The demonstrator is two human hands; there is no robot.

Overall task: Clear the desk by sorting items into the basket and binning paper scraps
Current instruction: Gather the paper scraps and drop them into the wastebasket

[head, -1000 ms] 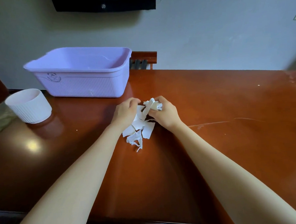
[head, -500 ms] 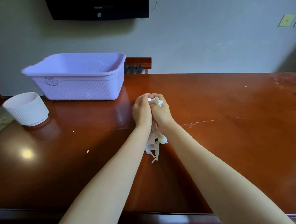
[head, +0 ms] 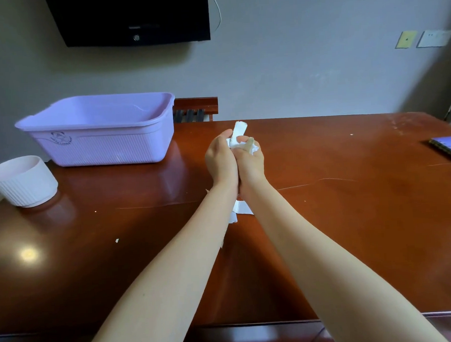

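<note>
Left hand (head: 220, 159) and right hand (head: 250, 162) pressed together, fingers (head: 249, 144) curled round paper scraps (head: 239, 133), forearms outstretched.

Your left hand (head: 219, 158) and right hand (head: 250, 164) press together over the desk (head: 352, 216), fingers curled round a bunch of paper scraps (head: 239, 132). One white strip sticks up past your fingertips, and more pieces hang below your wrists. Left of your hands and farther from you sits the lavender basket (head: 100, 148). Farther left still stands a white ribbed container (head: 24, 184). A tiny loose scrap (head: 116, 240) lies left of your left forearm. Well to the right of your right hand lies a spiral notebook (head: 450, 147).
</note>
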